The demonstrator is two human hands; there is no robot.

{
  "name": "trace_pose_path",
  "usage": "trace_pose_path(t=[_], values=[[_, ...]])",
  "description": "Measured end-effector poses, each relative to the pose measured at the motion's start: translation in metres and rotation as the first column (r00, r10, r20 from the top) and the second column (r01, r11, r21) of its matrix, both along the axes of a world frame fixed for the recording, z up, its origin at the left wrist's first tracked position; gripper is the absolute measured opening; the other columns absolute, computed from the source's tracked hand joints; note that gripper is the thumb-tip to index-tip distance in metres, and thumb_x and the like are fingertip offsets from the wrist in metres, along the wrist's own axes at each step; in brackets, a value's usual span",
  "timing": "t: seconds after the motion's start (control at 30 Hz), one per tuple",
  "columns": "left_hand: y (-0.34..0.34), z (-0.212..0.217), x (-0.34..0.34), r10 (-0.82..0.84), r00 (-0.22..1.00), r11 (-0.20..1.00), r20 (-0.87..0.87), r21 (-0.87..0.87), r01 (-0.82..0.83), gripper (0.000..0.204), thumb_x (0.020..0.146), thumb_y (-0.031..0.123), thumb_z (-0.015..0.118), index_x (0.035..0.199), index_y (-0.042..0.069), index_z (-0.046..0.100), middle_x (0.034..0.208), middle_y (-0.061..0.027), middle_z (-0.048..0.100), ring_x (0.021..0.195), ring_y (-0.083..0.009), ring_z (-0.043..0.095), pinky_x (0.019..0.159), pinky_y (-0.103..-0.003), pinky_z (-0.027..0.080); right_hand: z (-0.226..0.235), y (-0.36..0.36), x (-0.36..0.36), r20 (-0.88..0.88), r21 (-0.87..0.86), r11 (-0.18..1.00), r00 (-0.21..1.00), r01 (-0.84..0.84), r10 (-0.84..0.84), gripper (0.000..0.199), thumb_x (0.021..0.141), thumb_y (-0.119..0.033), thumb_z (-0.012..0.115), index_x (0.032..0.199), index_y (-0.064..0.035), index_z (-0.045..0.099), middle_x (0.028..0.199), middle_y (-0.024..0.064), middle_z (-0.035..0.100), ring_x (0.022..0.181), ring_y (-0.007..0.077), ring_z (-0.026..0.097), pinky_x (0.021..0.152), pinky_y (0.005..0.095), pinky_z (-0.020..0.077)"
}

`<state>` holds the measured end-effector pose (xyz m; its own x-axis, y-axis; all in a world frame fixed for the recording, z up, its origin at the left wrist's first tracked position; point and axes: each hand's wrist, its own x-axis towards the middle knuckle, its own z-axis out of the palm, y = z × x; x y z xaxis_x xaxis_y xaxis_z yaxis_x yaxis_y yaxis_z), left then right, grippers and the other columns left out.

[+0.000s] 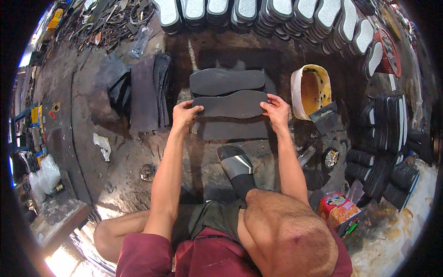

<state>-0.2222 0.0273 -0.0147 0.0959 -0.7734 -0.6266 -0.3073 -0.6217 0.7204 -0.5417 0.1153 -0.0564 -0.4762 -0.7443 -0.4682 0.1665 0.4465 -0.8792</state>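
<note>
Between my two hands lies a black shoe sole, held level by its ends. My left hand pinches its left end, thumb on top. The right end is gripped by my right hand, also thumb on top. Just beyond it rests another black sole, side by side with the held one and partly overlapped by it. On the near side a dark strip with straighter edges lies on the ground. The fingers under the held sole are mostly hidden.
A cream tub with yellowish residue stands at the right. Dark sheets lie at the left. Stacked soles with pale tops line the far side; more black soles stand far right. My foot in a sandal is close in front.
</note>
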Motion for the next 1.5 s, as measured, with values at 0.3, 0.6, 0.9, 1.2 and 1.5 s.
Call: trace_pose_path(t=[0.3, 0.6, 0.9, 1.2, 1.5], values=[[0.004, -0.011, -0.002, -0.036, 0.998, 0.996, 0.054, -0.079, 0.04, 0.052, 0.079, 0.012, 0.086, 0.125, -0.006, 0.07, 0.103, -0.0106, 0.078, 0.086, -0.0165, 0.072, 0.079, -0.031, 0.055, 0.017, 0.013, 0.033, -0.932, 0.104, 0.991, 0.338, -0.088, 0.128, 0.047, 0.083, -0.027, 0.085, 0.124, -0.0049, 0.074, 0.117, 0.013, 0.061, 0.111, 0.0301, 0.06, 0.093, 0.0475, 0.0519], [0.033, -0.012, 0.014, 0.027, 0.977, 1.0, -0.212, 0.012, -0.025, 0.067, 0.085, 0.006, 0.078, 0.147, -0.004, 0.053, 0.117, -0.0122, 0.07, 0.102, -0.0191, 0.066, 0.09, -0.034, 0.051, 0.036, 0.01, 0.03, -0.135, 0.115, 0.991, 0.989, 0.073, -0.057, 0.048, 0.081, -0.018, 0.086, 0.12, -0.0044, 0.06, 0.124, 0.013, 0.058, 0.118, 0.0243, 0.056, 0.102, 0.0425, 0.0468], [0.003, 0.001, -0.017, 0.46, 0.044, 0.861, -0.887, 0.434, -0.265, 0.049, 0.1, 0.049, 0.055, 0.131, 0.011, 0.06, 0.116, -0.0056, 0.062, 0.11, -0.0219, 0.055, 0.11, -0.043, 0.037, 0.228, 0.036, 0.09, -0.577, -0.53, 0.129, 0.468, -0.838, 0.669, 0.037, 0.074, -0.002, 0.088, 0.107, -0.0045, 0.072, 0.113, 0.0158, 0.074, 0.11, 0.0319, 0.07, 0.095, 0.0406, 0.0549], [-0.045, 0.062, -0.058, -0.143, -0.518, 0.965, -0.843, -0.234, 0.114, 0.032, 0.107, 0.044, 0.046, 0.108, 0.017, 0.061, 0.106, -0.0026, 0.057, 0.106, -0.02, 0.052, 0.102, -0.043, 0.04, 0.251, -0.04, 0.079, -0.483, -0.354, 0.712, 0.77, -0.607, 0.417, 0.043, 0.084, -0.013, 0.083, 0.125, -0.0058, 0.07, 0.122, 0.0123, 0.068, 0.11, 0.0252, 0.063, 0.086, 0.0358, 0.053], [-0.007, 0.148, -0.067, -0.25, -0.39, 0.963, -0.886, -0.271, -0.002, 0.038, 0.113, 0.042, 0.032, 0.1, 0.019, 0.058, 0.087, -0.0013, 0.051, 0.096, -0.0202, 0.051, 0.093, -0.04, 0.044, 0.254, -0.019, 0.097, -0.595, -0.753, 0.263, 0.795, -0.603, 0.12, 0.025, 0.077, 0.004, 0.086, 0.094, -0.0014, 0.068, 0.09, 0.0125, 0.076, 0.076, 0.0249, 0.074, 0.068, 0.0323, 0.0575]])
